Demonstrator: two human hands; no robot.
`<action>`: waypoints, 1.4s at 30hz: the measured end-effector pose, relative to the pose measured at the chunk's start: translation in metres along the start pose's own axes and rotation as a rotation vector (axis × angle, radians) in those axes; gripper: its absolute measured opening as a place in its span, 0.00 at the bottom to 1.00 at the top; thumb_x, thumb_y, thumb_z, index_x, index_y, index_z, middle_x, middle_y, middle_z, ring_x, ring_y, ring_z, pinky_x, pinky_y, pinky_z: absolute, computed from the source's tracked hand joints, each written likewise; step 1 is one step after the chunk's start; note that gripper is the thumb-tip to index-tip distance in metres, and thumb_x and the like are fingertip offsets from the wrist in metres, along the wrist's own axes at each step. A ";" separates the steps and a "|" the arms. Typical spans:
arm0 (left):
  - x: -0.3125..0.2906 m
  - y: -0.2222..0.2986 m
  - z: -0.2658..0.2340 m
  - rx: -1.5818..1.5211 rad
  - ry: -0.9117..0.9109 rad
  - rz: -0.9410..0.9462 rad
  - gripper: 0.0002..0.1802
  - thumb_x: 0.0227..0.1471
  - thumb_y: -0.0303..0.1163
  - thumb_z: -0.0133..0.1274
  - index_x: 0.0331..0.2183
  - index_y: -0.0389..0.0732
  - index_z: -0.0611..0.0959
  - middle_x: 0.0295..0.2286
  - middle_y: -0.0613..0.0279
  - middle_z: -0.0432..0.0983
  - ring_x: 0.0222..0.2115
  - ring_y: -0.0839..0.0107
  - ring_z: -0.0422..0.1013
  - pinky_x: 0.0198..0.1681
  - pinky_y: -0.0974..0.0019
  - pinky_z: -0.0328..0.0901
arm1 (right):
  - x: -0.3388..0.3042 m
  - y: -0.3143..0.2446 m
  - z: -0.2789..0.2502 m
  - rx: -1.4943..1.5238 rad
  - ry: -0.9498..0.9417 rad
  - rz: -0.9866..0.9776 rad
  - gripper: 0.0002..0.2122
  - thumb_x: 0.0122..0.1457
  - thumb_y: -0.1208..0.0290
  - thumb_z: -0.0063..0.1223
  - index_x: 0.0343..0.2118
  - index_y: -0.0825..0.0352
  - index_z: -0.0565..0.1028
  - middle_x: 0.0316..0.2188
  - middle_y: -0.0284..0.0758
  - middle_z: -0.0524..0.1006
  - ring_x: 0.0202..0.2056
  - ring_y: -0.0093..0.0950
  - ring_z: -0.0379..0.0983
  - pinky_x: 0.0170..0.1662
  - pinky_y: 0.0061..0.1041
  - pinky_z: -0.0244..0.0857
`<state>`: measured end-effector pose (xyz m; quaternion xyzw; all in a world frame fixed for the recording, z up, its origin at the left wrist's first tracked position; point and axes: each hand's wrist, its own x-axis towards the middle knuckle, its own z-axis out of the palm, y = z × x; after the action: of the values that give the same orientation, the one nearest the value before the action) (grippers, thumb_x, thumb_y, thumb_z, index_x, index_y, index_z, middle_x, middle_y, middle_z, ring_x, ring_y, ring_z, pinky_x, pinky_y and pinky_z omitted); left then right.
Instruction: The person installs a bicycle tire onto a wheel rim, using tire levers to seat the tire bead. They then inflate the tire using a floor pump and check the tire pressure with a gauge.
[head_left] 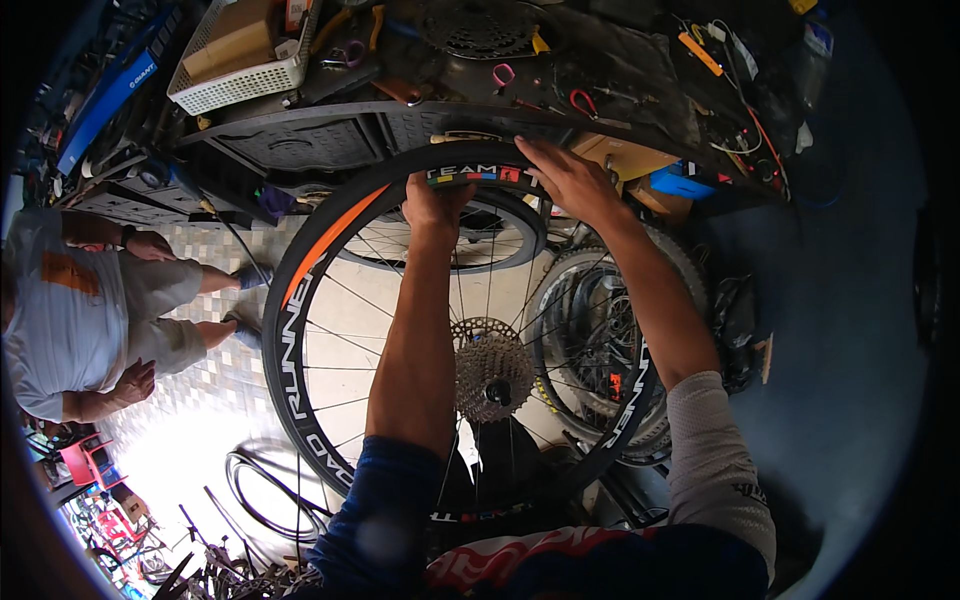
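Closest in, the black bicycle wheel (300, 340) stands upright right in front of the person, its silver cassette (492, 372) at the hub and a strip of orange rim tape (330, 237) curling along the upper left of the rim. At the top of that wheel, the left hand (435, 203) curls its grip tight over the rim, fingers wrapped around the edge. Just right of it on the same rim, the right hand (570, 178) lies flatter, fingers spread and pressing down on the rim's outer face, a wide grip rather than a closed one. Behind the wheel on the right lean more wheels with knobbly tyres (600, 330). Left of the wheel, well apart, a seated person in a grey shirt (70, 310) rests on the tiled floor (230, 370). Beyond the wheel's top, the dark desk (300, 140) carries scattered tools and a white basket (240, 75).
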<state>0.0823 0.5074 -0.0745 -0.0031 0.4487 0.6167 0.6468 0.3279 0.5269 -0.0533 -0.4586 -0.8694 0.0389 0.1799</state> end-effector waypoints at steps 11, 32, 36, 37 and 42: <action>0.000 -0.010 0.008 0.045 0.057 -0.001 0.25 0.67 0.47 0.53 0.53 0.35 0.77 0.43 0.51 0.78 0.36 0.58 0.81 0.34 0.59 0.82 | -0.017 0.016 -0.005 0.138 -0.017 0.238 0.24 0.63 0.66 0.64 0.62 0.55 0.74 0.43 0.45 0.85 0.45 0.48 0.83 0.44 0.45 0.77; 0.014 -0.029 -0.003 0.067 0.169 -0.045 0.29 0.61 0.47 0.61 0.54 0.35 0.76 0.46 0.57 0.76 0.38 0.61 0.79 0.29 0.62 0.68 | -0.088 0.048 0.030 0.004 0.009 0.353 0.20 0.72 0.64 0.53 0.66 0.51 0.71 0.46 0.44 0.84 0.43 0.47 0.83 0.42 0.45 0.77; 0.018 -0.031 -0.004 0.027 0.150 -0.044 0.28 0.62 0.46 0.60 0.54 0.36 0.76 0.46 0.57 0.76 0.38 0.61 0.79 0.29 0.62 0.68 | -0.087 0.057 0.025 0.131 0.052 0.319 0.18 0.72 0.61 0.54 0.63 0.52 0.75 0.46 0.44 0.84 0.45 0.47 0.82 0.45 0.45 0.76; 0.019 -0.031 -0.005 0.024 0.138 -0.036 0.27 0.62 0.45 0.59 0.54 0.37 0.76 0.46 0.57 0.76 0.38 0.62 0.79 0.29 0.63 0.68 | -0.087 0.058 0.024 0.159 0.064 0.314 0.18 0.71 0.61 0.55 0.63 0.52 0.76 0.46 0.44 0.84 0.46 0.48 0.82 0.45 0.45 0.76; 0.024 -0.031 -0.009 0.042 0.123 -0.046 0.24 0.63 0.44 0.58 0.52 0.38 0.77 0.43 0.57 0.78 0.35 0.63 0.80 0.27 0.64 0.69 | -0.084 0.061 0.024 0.191 0.053 0.319 0.20 0.71 0.60 0.56 0.65 0.51 0.75 0.46 0.45 0.84 0.46 0.48 0.82 0.47 0.45 0.76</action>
<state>0.0979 0.5143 -0.1111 -0.0376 0.5002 0.5906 0.6322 0.4110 0.4962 -0.1136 -0.5723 -0.7730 0.1371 0.2370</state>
